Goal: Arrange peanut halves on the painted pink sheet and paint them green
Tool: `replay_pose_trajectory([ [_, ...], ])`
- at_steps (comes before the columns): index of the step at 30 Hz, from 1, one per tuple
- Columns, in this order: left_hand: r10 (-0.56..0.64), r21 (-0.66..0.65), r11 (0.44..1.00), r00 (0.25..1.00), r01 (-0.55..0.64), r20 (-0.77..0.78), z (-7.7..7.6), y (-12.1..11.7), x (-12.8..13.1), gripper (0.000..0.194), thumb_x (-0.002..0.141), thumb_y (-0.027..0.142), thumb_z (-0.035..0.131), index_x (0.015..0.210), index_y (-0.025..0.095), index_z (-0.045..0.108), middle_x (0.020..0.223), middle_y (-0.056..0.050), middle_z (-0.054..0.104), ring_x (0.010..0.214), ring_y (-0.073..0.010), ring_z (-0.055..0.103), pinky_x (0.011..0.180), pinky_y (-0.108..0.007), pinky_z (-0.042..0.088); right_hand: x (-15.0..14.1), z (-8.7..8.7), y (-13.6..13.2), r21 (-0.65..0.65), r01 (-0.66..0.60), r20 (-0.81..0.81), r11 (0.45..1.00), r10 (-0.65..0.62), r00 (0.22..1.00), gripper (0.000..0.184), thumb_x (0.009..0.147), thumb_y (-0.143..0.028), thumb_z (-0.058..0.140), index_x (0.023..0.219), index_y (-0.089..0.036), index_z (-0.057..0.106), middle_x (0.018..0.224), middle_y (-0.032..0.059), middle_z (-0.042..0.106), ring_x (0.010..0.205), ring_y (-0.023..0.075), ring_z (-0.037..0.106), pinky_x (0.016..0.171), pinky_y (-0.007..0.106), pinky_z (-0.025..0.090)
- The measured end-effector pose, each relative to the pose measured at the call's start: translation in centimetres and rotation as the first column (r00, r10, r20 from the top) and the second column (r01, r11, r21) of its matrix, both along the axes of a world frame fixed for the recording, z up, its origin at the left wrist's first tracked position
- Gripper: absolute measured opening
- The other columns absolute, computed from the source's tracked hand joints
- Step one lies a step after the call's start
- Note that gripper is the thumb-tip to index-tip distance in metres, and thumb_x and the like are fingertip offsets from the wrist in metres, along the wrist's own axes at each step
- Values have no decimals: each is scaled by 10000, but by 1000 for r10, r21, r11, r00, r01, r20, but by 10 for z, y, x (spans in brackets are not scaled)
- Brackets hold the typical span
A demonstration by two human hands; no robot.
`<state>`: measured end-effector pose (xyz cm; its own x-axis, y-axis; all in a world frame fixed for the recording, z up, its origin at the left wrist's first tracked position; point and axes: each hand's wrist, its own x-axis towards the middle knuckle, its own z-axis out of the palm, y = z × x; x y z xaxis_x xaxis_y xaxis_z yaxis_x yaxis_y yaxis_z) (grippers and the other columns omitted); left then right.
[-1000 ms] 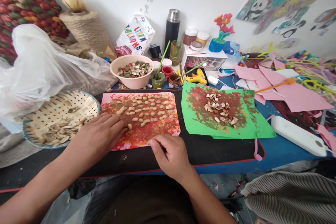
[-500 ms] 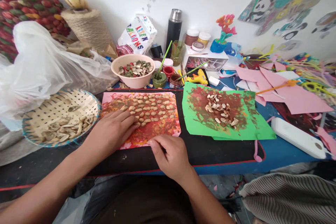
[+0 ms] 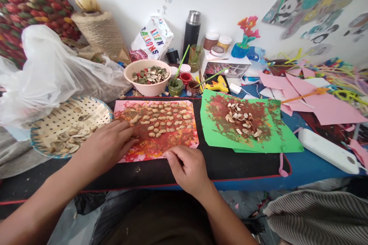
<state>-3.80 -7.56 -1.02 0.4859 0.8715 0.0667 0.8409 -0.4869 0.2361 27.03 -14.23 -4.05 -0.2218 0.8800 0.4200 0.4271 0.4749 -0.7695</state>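
Black matting (image 3: 230, 166) underlies a painted sheet (image 3: 175, 141) bearing rows of peanuts (image 3: 162, 118). The right hand (image 3: 189, 168) pinches its near edge; the left hand's (image 3: 105, 141) grip, above it, cannot be told.

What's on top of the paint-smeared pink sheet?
Peanuts in rows lie on the sheet. The left hand covers part of its left side, so anything beneath is hidden.

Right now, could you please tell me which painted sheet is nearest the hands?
The pink painted sheet, with the left hand and right hand at it; the green sheets lie farther right.
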Motion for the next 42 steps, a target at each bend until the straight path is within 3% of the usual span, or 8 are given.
replay_pose_trajectory([
  [3, -16, -19, 1000, 1000, 16, -15, 2, 0, 2, 490, 1234, 532, 473, 1064, 288, 862, 1097, -130, 869, 1086, -359, 805, 1004, -520, 677, 0, -1, 0, -4, -5, 0, 1000, 5, 1000, 464, 1311, -382, 552, 949, -248, 810, 848, 50, 888, 745, 208, 842, 725, 300, 554],
  [7, -34, -46, 998, 994, 39, 102, 7, -2, 9, 534, 1243, 619, 504, 1094, 300, 906, 1140, -109, 895, 1135, -339, 823, 1029, -472, 688, 0, -4, 0, -5, -9, -5, 1000, 9, 1000, 460, 1311, -383, 557, 961, -245, 821, 858, 54, 892, 753, 211, 845, 732, 305, 556],
  [11, -60, -100, 992, 988, 74, 142, 5, 5, 19, 516, 1235, 620, 520, 1151, 313, 925, 1252, -96, 930, 1199, -334, 850, 1123, -486, 691, -1, -4, -1, -24, -14, 2, 1000, 14, 1000, 451, 1309, -378, 561, 977, -248, 836, 874, 59, 901, 773, 218, 853, 745, 314, 575],
  [14, -18, -109, 994, 993, 31, 120, 1, 12, 20, 495, 1214, 620, 539, 1149, 301, 911, 1227, -112, 939, 1154, -354, 872, 1080, -508, 703, -1, -2, -1, -18, -9, 2, 1000, 9, 1000, 465, 1311, -384, 555, 963, -247, 831, 851, 53, 886, 748, 214, 842, 730, 317, 575],
  [22, -4, -48, 999, 997, 8, 81, -3, 8, 12, 459, 1201, 627, 565, 1230, 302, 887, 1290, -132, 928, 1190, -381, 857, 1064, -525, 691, 0, -1, 0, 0, -8, 23, 1000, 8, 1000, 495, 1319, -396, 533, 935, -253, 812, 829, 51, 874, 725, 210, 827, 702, 320, 553],
  [33, 25, 81, 996, 1000, -25, 10, -7, 29, 20, 411, 1188, 542, 542, 1010, 270, 794, 1136, -161, 881, 1083, -378, 811, 1033, -548, 664, 0, -3, 0, -27, -25, 35, 999, 26, 999, 496, 1320, -403, 530, 941, -249, 810, 836, 55, 867, 737, 209, 820, 717, 317, 541],
  [38, 58, 31, 998, 997, -60, 59, 6, 33, 12, 419, 1191, 571, 529, 1123, 277, 819, 1148, -123, 900, 1079, -341, 806, 1045, -499, 652, 0, -3, 0, -16, -24, 40, 1000, 25, 999, 547, 1330, -431, 496, 903, -246, 781, 796, 49, 840, 702, 197, 797, 692, 318, 518],
  [42, 104, 17, 994, 995, -104, -9, 23, 23, -7, 511, 1230, 626, 470, 1187, 264, 828, 1138, -110, 888, 1073, -356, 781, 1023, -517, 623, 0, -2, 0, -4, -29, 47, 1000, 29, 998, 556, 1332, -426, 493, 892, -246, 780, 776, 48, 824, 682, 194, 784, 679, 312, 506],
])
